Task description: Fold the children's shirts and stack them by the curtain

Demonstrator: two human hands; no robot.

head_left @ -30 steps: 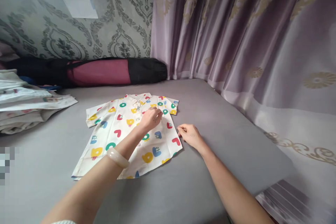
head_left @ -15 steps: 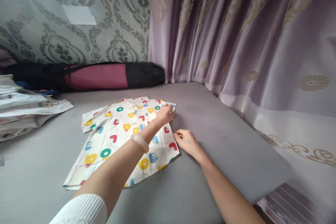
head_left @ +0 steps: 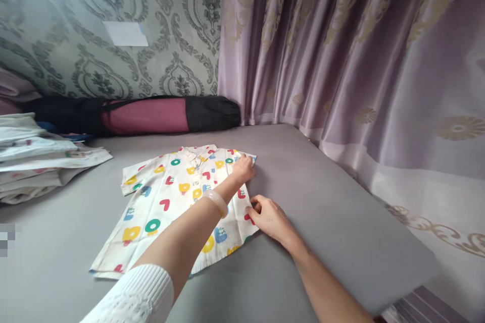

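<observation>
A short-sleeved white shirt [head_left: 174,212] with a collar and red, yellow, green and blue printed shapes lies spread flat, front up, on the grey bed surface. Reaching across it, my left hand [head_left: 243,167] is closed on the sleeve at the shirt's right side; its fingertips are partly hidden. A pale bangle [head_left: 215,203] circles that wrist. Lower down, my right hand [head_left: 270,216] is at the shirt's right side edge, thumb over the fabric and fingers curled by the edge. My left forearm covers part of the shirt's lower front.
Folded clothes [head_left: 41,161] are piled at the left. Along the patterned wall lies a long black and maroon bag [head_left: 147,115]. A purple curtain [head_left: 322,50] hangs at the back and right, beside the grey bed's edge [head_left: 359,186].
My right hand has moved a little down the shirt's side edge, its thumb now over the fabric. My left hand stays at the sleeve. The whole view has shifted slightly.
</observation>
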